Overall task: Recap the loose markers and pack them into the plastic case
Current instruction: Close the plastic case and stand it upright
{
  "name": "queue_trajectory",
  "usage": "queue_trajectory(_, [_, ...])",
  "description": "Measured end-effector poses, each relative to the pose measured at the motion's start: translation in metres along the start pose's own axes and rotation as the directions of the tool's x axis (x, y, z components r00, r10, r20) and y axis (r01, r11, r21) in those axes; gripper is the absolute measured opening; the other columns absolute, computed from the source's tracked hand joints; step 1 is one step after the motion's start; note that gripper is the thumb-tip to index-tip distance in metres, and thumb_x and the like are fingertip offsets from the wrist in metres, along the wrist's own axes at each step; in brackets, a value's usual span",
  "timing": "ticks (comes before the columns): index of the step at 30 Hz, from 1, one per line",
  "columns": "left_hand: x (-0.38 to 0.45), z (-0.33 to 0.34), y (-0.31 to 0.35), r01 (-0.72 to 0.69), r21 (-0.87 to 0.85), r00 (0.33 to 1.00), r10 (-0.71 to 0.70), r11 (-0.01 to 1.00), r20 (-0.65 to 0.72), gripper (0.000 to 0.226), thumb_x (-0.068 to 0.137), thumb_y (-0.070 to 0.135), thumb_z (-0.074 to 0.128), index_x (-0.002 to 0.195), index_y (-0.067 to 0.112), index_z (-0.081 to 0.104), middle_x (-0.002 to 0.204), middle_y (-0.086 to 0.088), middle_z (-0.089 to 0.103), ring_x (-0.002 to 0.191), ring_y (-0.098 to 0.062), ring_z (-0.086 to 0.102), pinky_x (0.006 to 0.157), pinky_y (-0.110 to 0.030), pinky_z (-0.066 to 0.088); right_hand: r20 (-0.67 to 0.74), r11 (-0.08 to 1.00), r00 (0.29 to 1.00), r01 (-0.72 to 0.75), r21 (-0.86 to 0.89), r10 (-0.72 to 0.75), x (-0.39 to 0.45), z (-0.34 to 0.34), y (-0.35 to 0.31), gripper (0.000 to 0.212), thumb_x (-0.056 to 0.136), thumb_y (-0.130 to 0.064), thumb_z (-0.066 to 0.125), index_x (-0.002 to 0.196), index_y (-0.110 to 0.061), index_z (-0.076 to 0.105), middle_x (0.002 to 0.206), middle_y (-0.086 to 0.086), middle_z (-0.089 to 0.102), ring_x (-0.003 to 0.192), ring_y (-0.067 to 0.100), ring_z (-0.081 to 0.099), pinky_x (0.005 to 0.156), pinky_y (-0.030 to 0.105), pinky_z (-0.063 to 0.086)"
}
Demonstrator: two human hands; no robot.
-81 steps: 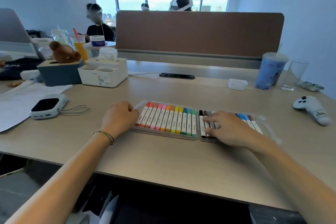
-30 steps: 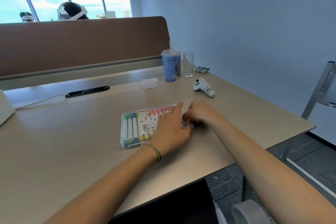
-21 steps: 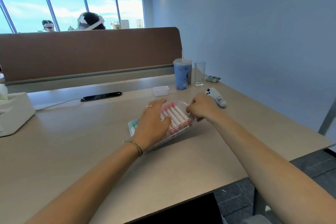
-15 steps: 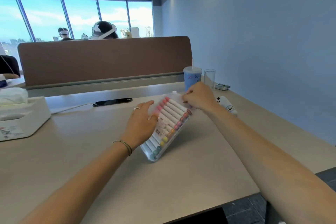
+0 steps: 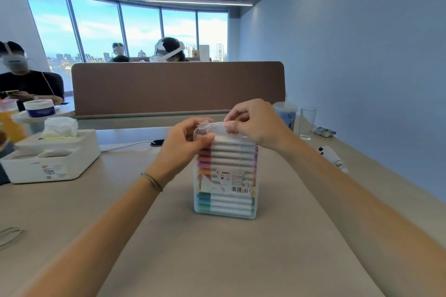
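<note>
Closing step: we stand the plastic case (image 5: 225,176), w/ markers (image 5: 229,202) stacked inside, upright on the desk (image 5: 217,260). Left hand (image 5: 183,149) grips its top corner; right hand (image 5: 255,125) pinches the latch. Next, probably: press latch shut.

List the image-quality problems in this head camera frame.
Head view: bright windows backlight the room; wide-angle lens bends the wall and desk edges; the clear marker case, gripped at its top by the left hand and right hand, looks soft, its label barely readable.
</note>
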State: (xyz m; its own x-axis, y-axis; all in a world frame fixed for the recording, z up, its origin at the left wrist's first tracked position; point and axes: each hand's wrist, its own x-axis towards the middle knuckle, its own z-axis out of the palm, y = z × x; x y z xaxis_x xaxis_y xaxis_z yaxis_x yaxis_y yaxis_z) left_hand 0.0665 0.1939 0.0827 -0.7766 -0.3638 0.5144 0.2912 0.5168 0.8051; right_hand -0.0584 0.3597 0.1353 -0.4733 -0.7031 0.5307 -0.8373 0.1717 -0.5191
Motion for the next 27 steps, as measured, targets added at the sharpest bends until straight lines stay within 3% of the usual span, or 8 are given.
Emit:
queue_trajectory(5, [-0.006, -0.001, 0.000, -0.038, -0.030, 0.999, 0.037, 0.999, -0.031, 0.023, 0.088, 0.013, 0.074, 0.110, 0.008, 0.069, 0.096, 0.003, 0.076, 0.087, -0.009, 0.071, 0.073, -0.021, 0.056, 0.027, 0.993, 0.999, -0.034, 0.113, 0.031, -0.025, -0.011, 0.019, 0.028, 0.083, -0.021, 0.083, 0.110, -0.021, 0.075, 0.098, -0.014, 0.075, 0.091, 0.000, 0.069, 0.076, 0.009, 0.051])
queue_trajectory(10, [-0.002, 0.003, -0.004, -0.013, -0.072, 0.998, 0.008, 0.997, -0.069, 0.018, 0.086, 0.011, 0.076, 0.102, 0.007, 0.068, 0.094, -0.002, 0.075, 0.086, -0.013, 0.070, 0.075, -0.025, 0.056, -0.029, 0.969, 0.995, -0.082, 0.232, 0.091, -0.040, -0.006, 0.038, 0.036, 0.082, -0.006, 0.081, 0.116, -0.014, 0.072, 0.105, -0.004, 0.078, 0.095, 0.010, 0.074, 0.088, 0.030, 0.061])
queue_trajectory(14, [-0.004, 0.010, -0.003, -0.033, -0.102, 0.992, 0.020, 0.994, -0.126, 0.031, 0.085, 0.007, 0.076, 0.112, 0.010, 0.061, 0.096, -0.006, 0.075, 0.084, -0.013, 0.072, 0.073, -0.025, 0.057, -0.103, 0.965, 0.988, -0.086, 0.249, 0.115, -0.040, 0.002, 0.038, 0.043, 0.083, -0.007, 0.081, 0.121, -0.022, 0.068, 0.106, -0.003, 0.077, 0.094, 0.011, 0.074, 0.090, 0.037, 0.061])
queue_trajectory(17, [-0.009, 0.017, -0.007, -0.093, -0.075, 0.975, 0.075, 0.993, -0.207, 0.036, 0.087, 0.007, 0.074, 0.114, 0.014, 0.051, 0.101, -0.012, 0.072, 0.085, -0.021, 0.073, 0.070, -0.029, 0.060, -0.126, 0.966, 0.984, -0.090, 0.243, 0.123, -0.040, 0.003, 0.038, 0.045, 0.083, -0.009, 0.082, 0.121, -0.022, 0.062, 0.103, -0.002, 0.078, 0.091, 0.012, 0.075, 0.089, 0.037, 0.061])
queue_trajectory(21, [-0.010, 0.019, -0.012, -0.148, 0.056, 0.950, 0.158, 0.987, -0.268, 0.030, 0.088, 0.015, 0.075, 0.107, 0.014, 0.052, 0.102, -0.003, 0.069, 0.091, -0.022, 0.070, 0.077, -0.039, 0.061, -0.113, 0.965, 0.985, -0.097, 0.242, 0.127, -0.040, 0.004, 0.037, 0.043, 0.085, -0.011, 0.081, 0.119, -0.023, 0.057, 0.102, -0.001, 0.077, 0.092, 0.014, 0.075, 0.088, 0.040, 0.062])
queue_trajectory(27, [-0.012, 0.022, -0.008, -0.158, 0.088, 0.944, 0.176, 0.984, -0.280, 0.026, 0.090, 0.015, 0.074, 0.104, 0.011, 0.052, 0.100, 0.001, 0.070, 0.090, -0.015, 0.070, 0.074, -0.031, 0.061, -0.119, 0.969, 0.986, -0.085, 0.234, 0.116, -0.040, 0.003, 0.036, 0.036, 0.085, -0.010, 0.080, 0.112, -0.022, 0.057, 0.101, -0.002, 0.077, 0.091, 0.012, 0.075, 0.085, 0.036, 0.062])
